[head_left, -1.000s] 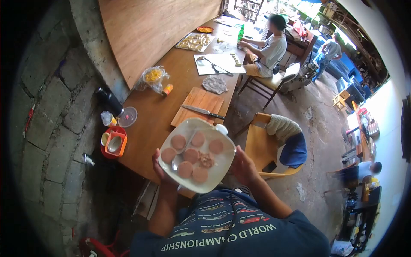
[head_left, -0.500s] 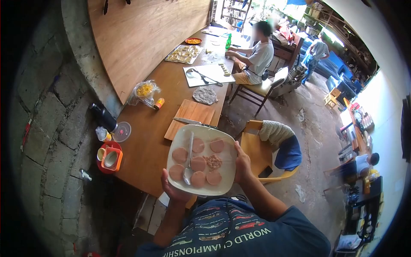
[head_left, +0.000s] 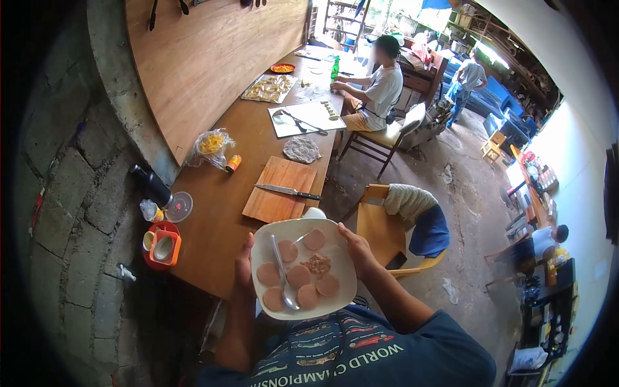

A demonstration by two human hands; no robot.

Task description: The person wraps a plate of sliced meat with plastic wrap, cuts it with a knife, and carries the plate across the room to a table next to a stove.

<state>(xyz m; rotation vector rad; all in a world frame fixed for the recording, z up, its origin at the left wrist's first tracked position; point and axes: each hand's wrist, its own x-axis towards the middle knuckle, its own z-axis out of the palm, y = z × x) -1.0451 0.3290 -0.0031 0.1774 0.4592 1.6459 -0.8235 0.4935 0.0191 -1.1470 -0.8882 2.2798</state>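
Note:
A square off-white plate (head_left: 345, 284) is held up in front of my chest, above the near edge of the table. My left hand (head_left: 244, 266) grips its left rim, and my right hand (head_left: 356, 248) has the right rim. Several round pink meat slices (head_left: 298, 276) lie spread on the plate around a small heap of chopped meat (head_left: 317, 263). A metal spoon (head_left: 282, 274) rests across the left part, bowl toward me. Just beyond the plate, a cutting board (head_left: 277, 187) carries a knife (head_left: 287, 191). A white rounded object (head_left: 314, 213) shows partly behind the plate's far rim.
On the wooden table (head_left: 213, 251) are a crumpled grey cloth (head_left: 302, 149), a white tray (head_left: 290, 129) with utensils, a bagged yellow food (head_left: 211, 143) and a black bottle (head_left: 151, 185). A yellow chair (head_left: 374, 222) stands at right. A seated person (head_left: 385, 90) works farther along.
The plate has come down toward my body, uncovering the knife handle and more of the cutting board. Both hands keep hold of it. The whole view has shifted slightly.

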